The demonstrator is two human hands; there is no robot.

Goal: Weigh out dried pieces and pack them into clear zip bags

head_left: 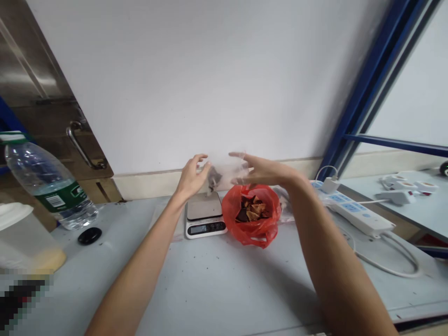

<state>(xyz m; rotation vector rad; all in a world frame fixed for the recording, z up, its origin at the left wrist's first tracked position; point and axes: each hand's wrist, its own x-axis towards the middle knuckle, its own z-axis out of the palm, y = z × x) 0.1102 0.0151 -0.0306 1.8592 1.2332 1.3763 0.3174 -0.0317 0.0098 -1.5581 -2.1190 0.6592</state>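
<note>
A clear plastic bag [226,175] with dark pieces at its left end hangs tilted above the scale, between my two hands. My left hand [193,175] is at the bag's left end, its fingers curved around that end. My right hand [257,169] is at the other end, fingers spread along the bag. Below them stands a white kitchen scale [205,207] with a dark display. Beside it, to the right, an open red plastic bag [250,233] holds brown and dark broken pieces [255,209].
A large water bottle [58,191], a plastic jug [24,235] and a black oval object [90,236] are at the left. To the right lie a white power strip [364,217] and its cable. A wall [210,84] rises behind the table [210,289].
</note>
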